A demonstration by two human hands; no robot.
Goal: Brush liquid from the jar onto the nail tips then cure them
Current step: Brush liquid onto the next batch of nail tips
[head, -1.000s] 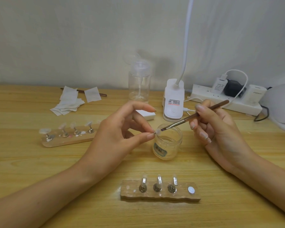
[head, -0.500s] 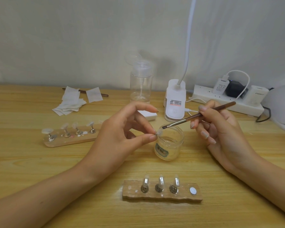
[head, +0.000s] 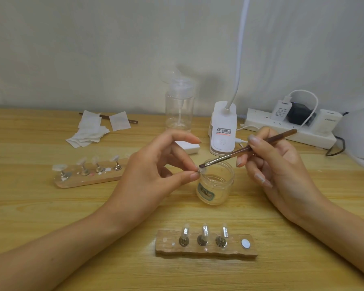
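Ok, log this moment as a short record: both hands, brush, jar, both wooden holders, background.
left hand: pinches a clear nail tip above the jar, at its left rim
right hand: holds a brown brush pen-style, bristles at that nail tip
jar: small, clear, lid off, on the wooden table between the hands
near holder: three tips on stands, one bare magnet at its right end
far holder: four tips on stands, left of the left hand
behind: pump bottle, white clip lamp, wipes, power strip
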